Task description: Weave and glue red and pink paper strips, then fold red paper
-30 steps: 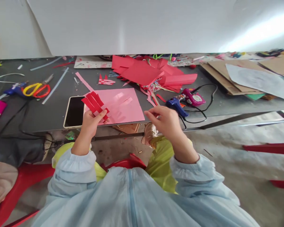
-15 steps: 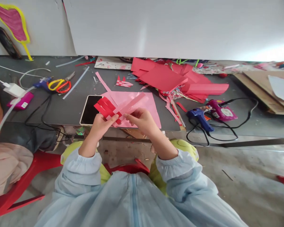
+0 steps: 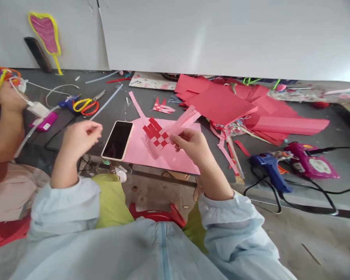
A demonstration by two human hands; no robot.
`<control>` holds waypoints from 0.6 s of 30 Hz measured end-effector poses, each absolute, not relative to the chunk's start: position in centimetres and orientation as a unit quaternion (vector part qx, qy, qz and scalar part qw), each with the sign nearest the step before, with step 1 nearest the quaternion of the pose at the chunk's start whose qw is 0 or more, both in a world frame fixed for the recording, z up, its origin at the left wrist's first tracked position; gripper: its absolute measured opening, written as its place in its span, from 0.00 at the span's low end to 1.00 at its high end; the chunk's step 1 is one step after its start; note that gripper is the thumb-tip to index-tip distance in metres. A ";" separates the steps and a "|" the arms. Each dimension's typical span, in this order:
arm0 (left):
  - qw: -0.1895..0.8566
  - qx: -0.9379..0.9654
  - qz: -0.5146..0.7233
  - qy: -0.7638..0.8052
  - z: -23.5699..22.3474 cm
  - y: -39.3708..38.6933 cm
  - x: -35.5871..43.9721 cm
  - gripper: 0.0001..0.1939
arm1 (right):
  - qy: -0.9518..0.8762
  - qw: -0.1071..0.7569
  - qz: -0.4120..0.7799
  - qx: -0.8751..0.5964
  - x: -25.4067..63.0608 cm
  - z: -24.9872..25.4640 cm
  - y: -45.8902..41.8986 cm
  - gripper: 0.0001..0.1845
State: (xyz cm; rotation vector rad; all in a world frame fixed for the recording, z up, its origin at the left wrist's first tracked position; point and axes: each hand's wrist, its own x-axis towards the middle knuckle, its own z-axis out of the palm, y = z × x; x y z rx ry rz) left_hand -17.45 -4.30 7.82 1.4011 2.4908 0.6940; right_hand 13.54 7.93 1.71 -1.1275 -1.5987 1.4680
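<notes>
My right hand (image 3: pixel 191 144) pinches the right edge of a woven paper piece (image 3: pixel 160 138), a red and pink checkerboard. Red strip ends point up and left from it, and long pink strips stick out to the upper right. The piece is over a pink paper sheet (image 3: pixel 146 151) at the table edge. My left hand (image 3: pixel 81 140) is off the paper, raised left of a phone (image 3: pixel 117 140), with its fingers loosely curled, thumb a little apart and nothing visible in them. Beyond it lie yellow-and-orange-handled scissors (image 3: pixel 86 107). A smaller checkered paper piece (image 3: pixel 163 105) rests behind the sheet.
A heap of red paper (image 3: pixel 221 103) covers the back right. Blue glue gun (image 3: pixel 270 169), magenta box (image 3: pixel 312 161) and looping black cables are at the right. Another person's arm (image 3: pixel 8 120) reaches in at the left, near a white adapter (image 3: pixel 38 110) and a second glue gun (image 3: pixel 68 102).
My left hand has let go of the woven paper and moved left, past the phone. My right hand keeps hold of the piece. The view has shifted somewhat.
</notes>
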 end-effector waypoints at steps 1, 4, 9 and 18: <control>0.058 0.460 0.168 0.870 8.2 -3.3 -19.1 0.15 | -0.619 0.334 0.564 -0.433 13.4 1.5 7.9 0.14; 0.007 0.435 0.108 0.894 8.6 0.3 -23.7 0.12 | -0.654 0.297 0.536 -0.443 13.1 1.1 8.0 0.14; -0.019 0.440 0.089 0.893 7.3 4.5 -28.8 0.10 | -0.701 0.216 0.485 -0.476 13.5 1.2 8.5 0.18; 0.100 0.448 0.194 0.867 6.4 8.0 -34.2 0.22 | -0.755 0.199 0.414 -0.469 13.4 3.9 8.2 0.20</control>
